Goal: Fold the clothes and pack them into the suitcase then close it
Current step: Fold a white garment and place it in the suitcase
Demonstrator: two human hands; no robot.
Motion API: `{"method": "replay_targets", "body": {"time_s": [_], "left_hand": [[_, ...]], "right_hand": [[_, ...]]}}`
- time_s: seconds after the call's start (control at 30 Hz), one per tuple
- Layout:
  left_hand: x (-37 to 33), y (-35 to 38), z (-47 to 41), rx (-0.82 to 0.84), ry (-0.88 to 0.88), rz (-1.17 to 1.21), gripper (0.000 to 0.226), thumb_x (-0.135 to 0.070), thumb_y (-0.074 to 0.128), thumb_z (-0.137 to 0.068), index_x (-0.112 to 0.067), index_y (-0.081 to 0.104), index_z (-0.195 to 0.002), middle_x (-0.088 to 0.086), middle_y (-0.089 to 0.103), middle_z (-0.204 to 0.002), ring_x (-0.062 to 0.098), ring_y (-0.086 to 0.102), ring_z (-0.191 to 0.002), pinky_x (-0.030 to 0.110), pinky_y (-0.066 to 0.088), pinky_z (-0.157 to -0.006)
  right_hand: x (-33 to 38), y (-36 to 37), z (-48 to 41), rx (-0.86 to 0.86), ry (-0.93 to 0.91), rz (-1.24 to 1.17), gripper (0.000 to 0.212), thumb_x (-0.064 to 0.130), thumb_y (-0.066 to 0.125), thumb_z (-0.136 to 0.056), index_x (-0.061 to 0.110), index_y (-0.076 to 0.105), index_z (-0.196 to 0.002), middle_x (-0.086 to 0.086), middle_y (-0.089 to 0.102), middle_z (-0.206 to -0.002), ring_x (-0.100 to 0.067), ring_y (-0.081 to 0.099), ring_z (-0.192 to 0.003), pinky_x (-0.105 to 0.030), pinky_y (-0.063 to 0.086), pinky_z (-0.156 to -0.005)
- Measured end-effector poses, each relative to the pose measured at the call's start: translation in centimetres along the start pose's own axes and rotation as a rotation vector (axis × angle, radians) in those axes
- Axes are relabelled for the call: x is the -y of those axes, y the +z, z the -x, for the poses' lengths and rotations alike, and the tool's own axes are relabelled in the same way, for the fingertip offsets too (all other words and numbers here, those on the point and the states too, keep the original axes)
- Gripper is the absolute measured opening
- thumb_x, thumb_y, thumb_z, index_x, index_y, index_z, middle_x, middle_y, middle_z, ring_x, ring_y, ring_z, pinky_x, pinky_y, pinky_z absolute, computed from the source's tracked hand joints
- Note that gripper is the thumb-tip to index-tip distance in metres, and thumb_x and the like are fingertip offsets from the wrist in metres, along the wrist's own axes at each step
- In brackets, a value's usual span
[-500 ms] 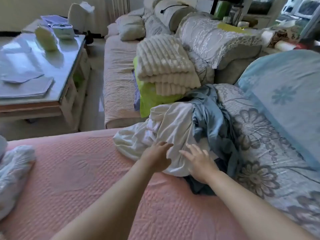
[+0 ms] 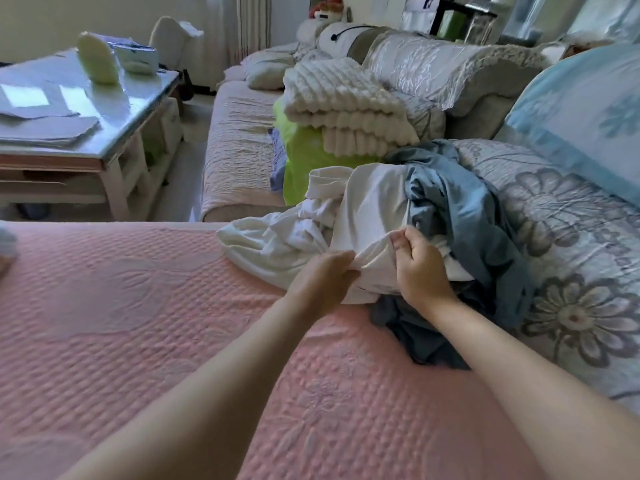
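Observation:
A crumpled white garment [image 2: 367, 209] lies in a heap on the pink quilted cover [image 2: 138, 323], tangled with a blue-grey garment [image 2: 460, 216] on its right. My left hand [image 2: 322, 278] grips a fold of the white garment at its near edge. My right hand [image 2: 419, 268] pinches the same white cloth a little to the right, thumb and fingers curled round a raised ridge of fabric. A darker blue piece [image 2: 415, 337] pokes out beneath the heap. No suitcase is in view.
A cream ribbed blanket [image 2: 346, 109] is folded on a lime-green cloth [image 2: 304, 157] on the sofa behind. A light-blue pillow [image 2: 581, 123] and floral quilt [image 2: 571, 254] lie to the right. A glass-topped coffee table [image 2: 86, 109] stands at the left.
Both hands lay flat with fingers spread on the white garment; now both have curled and taken hold of its cloth, bunching a fold up between them.

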State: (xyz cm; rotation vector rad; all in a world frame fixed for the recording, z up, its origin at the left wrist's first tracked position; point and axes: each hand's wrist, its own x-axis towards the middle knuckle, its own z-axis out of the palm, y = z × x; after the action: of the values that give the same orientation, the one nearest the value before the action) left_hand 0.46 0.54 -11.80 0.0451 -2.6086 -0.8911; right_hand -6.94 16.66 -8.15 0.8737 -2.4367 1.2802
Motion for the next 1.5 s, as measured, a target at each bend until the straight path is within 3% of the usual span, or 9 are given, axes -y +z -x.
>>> {"method": "replay_targets", "body": {"time_s": [0.17,0.4,0.6,0.73,0.9,1.07,1.17,1.27,1.5], "left_hand": [[-2.2,-4.1,5.3,-0.003,0.001,0.048,0.012,-0.012,0.052,-0.097,-0.019,0.049,-0.087,0.001,0.055,-0.079,0.019,0.050,-0.071,0.031,0.043,-0.066],[-11.2,-11.8,15.7,0.210,-0.003,-0.230,0.027,-0.017,0.046,-0.102,-0.028,0.061,-0.122,0.002,0.063,-0.102,0.018,0.054,-0.080,0.028,0.044,-0.073],[-13.9,-14.2,23.6,0.627,-0.297,-0.303,0.017,-0.010,0.055,-0.092,-0.013,0.069,-0.099,-0.003,0.052,-0.076,0.016,0.048,-0.071,0.029,0.042,-0.068],[-14.2,-13.8,26.3,0.801,-0.365,-0.280,0.037,-0.010,0.072,-0.087,-0.013,0.067,-0.124,0.000,0.062,-0.080,0.021,0.059,-0.078,0.027,0.050,-0.080],[-15.5,-10.7,24.3,0.613,-0.264,-0.251,0.033,-0.014,0.063,-0.093,-0.020,0.065,-0.126,0.007,0.067,-0.120,0.026,0.063,-0.110,0.023,0.045,-0.085],[-15.2,-6.2,19.5,0.478,-0.187,-0.299,0.038,-0.018,0.057,-0.094,-0.025,0.056,-0.131,-0.003,0.062,-0.127,0.017,0.059,-0.112,0.023,0.044,-0.092],[-14.4,-4.2,16.8,0.440,-0.196,-0.290,0.048,-0.010,0.053,-0.090,-0.022,0.048,-0.136,0.002,0.055,-0.135,0.021,0.055,-0.117,0.030,0.047,-0.094],[-13.7,-3.5,14.1,0.320,-0.190,-0.239,0.059,-0.009,0.056,-0.088,-0.023,0.041,-0.143,0.002,0.046,-0.138,0.025,0.053,-0.119,0.030,0.044,-0.089],[-11.1,-2.1,8.0,0.164,-0.258,-0.181,0.051,-0.015,0.053,-0.089,-0.019,0.040,-0.138,0.006,0.043,-0.135,0.029,0.053,-0.117,0.038,0.047,-0.092]], "right_hand": [[2.7,-3.5,4.3,0.395,-0.090,0.348,0.043,0.040,0.068,-0.083,0.032,0.049,-0.120,0.005,0.058,-0.104,-0.016,0.058,-0.089,-0.033,0.044,-0.073],[7.4,-6.5,13.4,0.295,0.081,0.387,0.023,0.028,0.060,-0.094,0.036,0.068,-0.114,0.015,0.062,-0.112,-0.018,0.055,-0.113,-0.050,0.033,-0.110],[13.3,-6.7,22.9,0.872,0.178,0.020,0.021,0.007,0.056,-0.089,0.010,0.069,-0.106,0.000,0.068,-0.095,-0.014,0.062,-0.091,-0.031,0.051,-0.082],[13.5,-8.1,25.4,1.043,0.210,0.071,0.030,0.010,0.062,-0.083,0.033,0.069,-0.100,0.010,0.067,-0.101,-0.012,0.064,-0.099,-0.029,0.054,-0.087],[11.2,-10.2,23.3,0.599,0.143,0.302,0.048,0.027,0.061,-0.078,0.040,0.060,-0.124,0.003,0.051,-0.139,-0.020,0.047,-0.132,-0.036,0.042,-0.108],[7.2,-8.5,21.3,0.807,0.168,0.650,0.112,0.045,0.078,-0.075,0.060,-0.004,-0.150,-0.005,-0.009,-0.165,-0.035,0.026,-0.146,-0.045,0.044,-0.106],[5.6,-7.8,18.3,0.759,0.057,0.631,0.065,0.014,0.055,-0.091,0.054,0.039,-0.139,-0.004,0.051,-0.130,-0.028,0.056,-0.116,-0.033,0.046,-0.082],[5.0,-9.7,12.6,0.592,0.141,0.389,0.031,0.004,0.050,-0.086,0.034,0.058,-0.088,0.004,0.061,-0.089,-0.024,0.060,-0.092,-0.029,0.044,-0.068],[4.9,-13.8,-1.2,-0.310,0.223,0.251,0.035,0.005,0.054,-0.090,0.012,0.050,-0.124,-0.020,0.046,-0.134,-0.037,0.051,-0.119,-0.037,0.041,-0.095]]}}
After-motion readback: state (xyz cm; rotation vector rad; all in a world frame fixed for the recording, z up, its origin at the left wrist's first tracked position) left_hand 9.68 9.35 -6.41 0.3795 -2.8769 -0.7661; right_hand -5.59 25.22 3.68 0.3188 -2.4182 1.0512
